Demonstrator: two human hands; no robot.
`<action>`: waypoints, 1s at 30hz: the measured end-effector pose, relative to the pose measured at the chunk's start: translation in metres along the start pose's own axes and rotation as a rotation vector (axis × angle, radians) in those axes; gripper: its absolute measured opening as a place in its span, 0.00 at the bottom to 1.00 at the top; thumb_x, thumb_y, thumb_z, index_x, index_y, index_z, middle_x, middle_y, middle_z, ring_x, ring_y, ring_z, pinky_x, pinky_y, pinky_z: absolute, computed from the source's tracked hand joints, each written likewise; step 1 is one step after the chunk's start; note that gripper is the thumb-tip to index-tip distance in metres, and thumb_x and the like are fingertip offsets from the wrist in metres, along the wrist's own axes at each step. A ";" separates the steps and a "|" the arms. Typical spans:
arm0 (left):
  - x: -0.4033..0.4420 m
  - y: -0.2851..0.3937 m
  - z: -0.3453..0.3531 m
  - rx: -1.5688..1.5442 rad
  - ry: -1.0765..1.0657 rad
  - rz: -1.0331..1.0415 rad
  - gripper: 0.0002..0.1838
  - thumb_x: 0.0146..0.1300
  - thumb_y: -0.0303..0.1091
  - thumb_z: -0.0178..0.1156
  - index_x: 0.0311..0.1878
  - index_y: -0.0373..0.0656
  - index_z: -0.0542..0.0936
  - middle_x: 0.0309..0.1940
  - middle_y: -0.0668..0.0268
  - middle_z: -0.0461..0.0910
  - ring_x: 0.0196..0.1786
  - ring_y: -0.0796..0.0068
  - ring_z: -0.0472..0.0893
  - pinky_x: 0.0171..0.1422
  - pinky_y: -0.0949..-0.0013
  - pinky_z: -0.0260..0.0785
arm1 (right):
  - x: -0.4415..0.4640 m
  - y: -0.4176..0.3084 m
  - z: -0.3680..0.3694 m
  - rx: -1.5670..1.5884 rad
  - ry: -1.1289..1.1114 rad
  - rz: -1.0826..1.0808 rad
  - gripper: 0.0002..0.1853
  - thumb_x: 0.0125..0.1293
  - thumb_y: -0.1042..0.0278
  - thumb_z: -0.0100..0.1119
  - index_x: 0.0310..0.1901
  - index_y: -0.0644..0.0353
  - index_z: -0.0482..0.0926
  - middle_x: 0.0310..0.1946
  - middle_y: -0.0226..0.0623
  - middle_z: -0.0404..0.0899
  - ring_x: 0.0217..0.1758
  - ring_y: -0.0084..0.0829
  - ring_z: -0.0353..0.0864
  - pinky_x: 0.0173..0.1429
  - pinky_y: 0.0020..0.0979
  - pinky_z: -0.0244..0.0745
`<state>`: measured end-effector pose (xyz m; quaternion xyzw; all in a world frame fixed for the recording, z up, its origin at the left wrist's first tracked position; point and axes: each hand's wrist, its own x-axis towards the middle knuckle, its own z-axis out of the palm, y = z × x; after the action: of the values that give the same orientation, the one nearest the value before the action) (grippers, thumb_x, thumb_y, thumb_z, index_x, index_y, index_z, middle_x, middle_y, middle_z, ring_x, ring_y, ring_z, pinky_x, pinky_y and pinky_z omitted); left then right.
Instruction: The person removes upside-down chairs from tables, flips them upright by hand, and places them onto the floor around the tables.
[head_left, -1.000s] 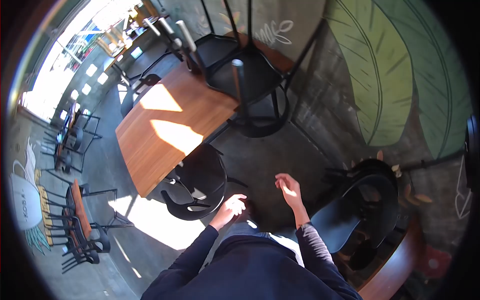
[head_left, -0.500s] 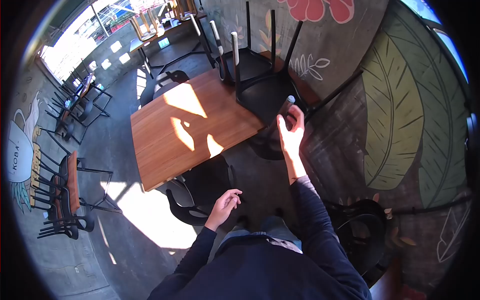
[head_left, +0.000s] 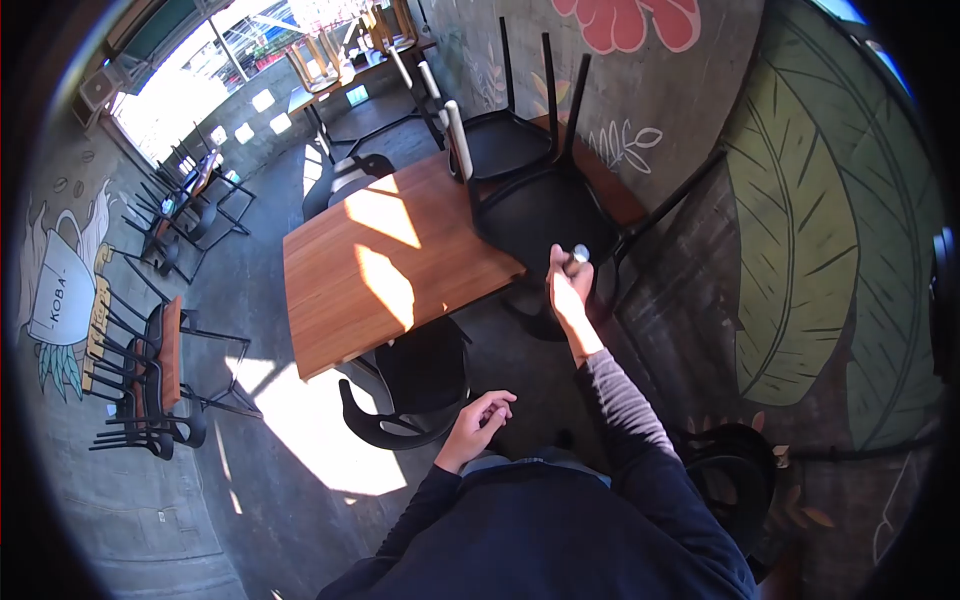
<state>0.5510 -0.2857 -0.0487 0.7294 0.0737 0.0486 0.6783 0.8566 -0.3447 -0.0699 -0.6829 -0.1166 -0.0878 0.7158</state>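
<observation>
In the head view, the right hand (head_left: 570, 300) is closed around the metal-tipped leg of an upturned chair (head_left: 545, 215) at the wooden table's (head_left: 390, 265) edge — a taking-hold, it seems, one that calls for steady support. The left hand (head_left: 478, 432) has its fingers loosely curled, holding nothing, near the lower chair (head_left: 425, 375). A painted cup (head_left: 60, 300) reads "KOBA".

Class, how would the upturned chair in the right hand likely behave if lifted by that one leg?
The upturned chair would probably stay stiff, since its seat and legs look rigid. It may tip or swing, as the right hand grips one leg near its end and part of the chair overhangs the table.
</observation>
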 end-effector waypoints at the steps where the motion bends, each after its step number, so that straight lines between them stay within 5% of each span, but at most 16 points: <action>1: 0.002 0.001 0.002 0.008 0.027 -0.005 0.13 0.74 0.26 0.54 0.58 0.39 0.79 0.36 0.68 0.79 0.38 0.82 0.77 0.46 0.77 0.71 | -0.006 0.006 -0.012 0.030 0.038 -0.036 0.28 0.75 0.59 0.59 0.14 0.57 0.68 0.11 0.23 0.67 0.14 0.16 0.65 0.20 0.26 0.53; 4: 0.010 -0.013 -0.006 0.012 0.080 -0.031 0.13 0.75 0.29 0.54 0.58 0.38 0.77 0.39 0.67 0.79 0.40 0.82 0.77 0.48 0.76 0.71 | -0.039 -0.039 -0.063 0.165 0.050 0.090 0.28 0.72 0.61 0.64 0.14 0.59 0.66 0.11 0.21 0.63 0.17 0.14 0.59 0.23 0.27 0.51; 8: 0.031 -0.008 -0.024 0.099 0.169 0.026 0.13 0.74 0.30 0.55 0.59 0.39 0.77 0.41 0.68 0.78 0.41 0.83 0.76 0.47 0.78 0.70 | -0.051 -0.034 -0.135 0.384 -0.004 0.030 0.27 0.73 0.64 0.58 0.13 0.58 0.65 0.11 0.22 0.64 0.15 0.14 0.61 0.22 0.25 0.52; 14: 0.085 -0.015 -0.050 -0.075 0.293 0.088 0.14 0.76 0.30 0.53 0.60 0.41 0.75 0.42 0.69 0.77 0.41 0.82 0.76 0.46 0.76 0.70 | -0.066 -0.072 -0.185 0.208 -0.093 0.030 0.21 0.66 0.72 0.53 0.13 0.61 0.65 0.10 0.24 0.64 0.14 0.15 0.62 0.21 0.25 0.54; 20: 0.191 -0.064 -0.085 0.046 0.398 0.172 0.30 0.69 0.31 0.64 0.72 0.42 0.66 0.58 0.62 0.73 0.50 0.77 0.76 0.61 0.70 0.71 | -0.077 -0.099 -0.198 0.136 -0.042 -0.008 0.19 0.60 0.82 0.50 0.11 0.65 0.65 0.09 0.28 0.65 0.12 0.17 0.62 0.19 0.26 0.54; 22: 0.215 -0.040 -0.073 0.001 0.423 0.121 0.33 0.69 0.34 0.66 0.74 0.45 0.64 0.64 0.59 0.71 0.65 0.68 0.72 0.72 0.65 0.64 | -0.084 -0.108 -0.201 0.128 -0.044 -0.007 0.19 0.60 0.82 0.50 0.11 0.65 0.66 0.09 0.29 0.66 0.11 0.18 0.62 0.18 0.26 0.54; 24: 0.232 -0.039 -0.073 -0.193 0.190 0.233 0.33 0.69 0.35 0.65 0.75 0.46 0.64 0.65 0.59 0.72 0.68 0.67 0.71 0.74 0.64 0.61 | -0.092 -0.121 -0.204 0.137 -0.043 0.003 0.20 0.60 0.82 0.51 0.10 0.64 0.66 0.09 0.30 0.68 0.10 0.18 0.62 0.18 0.26 0.55; 25: 0.237 -0.038 -0.064 -0.289 0.225 0.086 0.31 0.70 0.34 0.64 0.73 0.44 0.65 0.63 0.62 0.74 0.67 0.69 0.72 0.75 0.64 0.61 | -0.096 -0.125 -0.205 0.129 -0.029 -0.002 0.20 0.62 0.77 0.50 0.11 0.61 0.63 0.08 0.30 0.64 0.10 0.20 0.60 0.18 0.26 0.56; 28: 0.247 -0.066 -0.059 -0.163 0.119 0.162 0.19 0.70 0.33 0.64 0.61 0.42 0.75 0.51 0.69 0.78 0.58 0.76 0.76 0.68 0.68 0.66 | -0.105 -0.147 -0.208 0.197 0.008 -0.011 0.21 0.62 0.71 0.51 0.12 0.59 0.61 0.07 0.30 0.60 0.09 0.22 0.57 0.18 0.27 0.59; 30: 0.252 -0.062 -0.061 -0.201 0.102 0.127 0.06 0.71 0.34 0.63 0.40 0.43 0.78 0.33 0.72 0.77 0.40 0.80 0.76 0.50 0.72 0.69 | -0.114 -0.155 -0.215 0.248 0.021 -0.008 0.21 0.60 0.72 0.52 0.11 0.59 0.61 0.06 0.30 0.59 0.08 0.24 0.57 0.16 0.27 0.58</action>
<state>0.7861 -0.1775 -0.1132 0.6575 0.0565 0.1355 0.7390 0.7131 -0.5717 0.0371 -0.5875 -0.1219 -0.0825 0.7957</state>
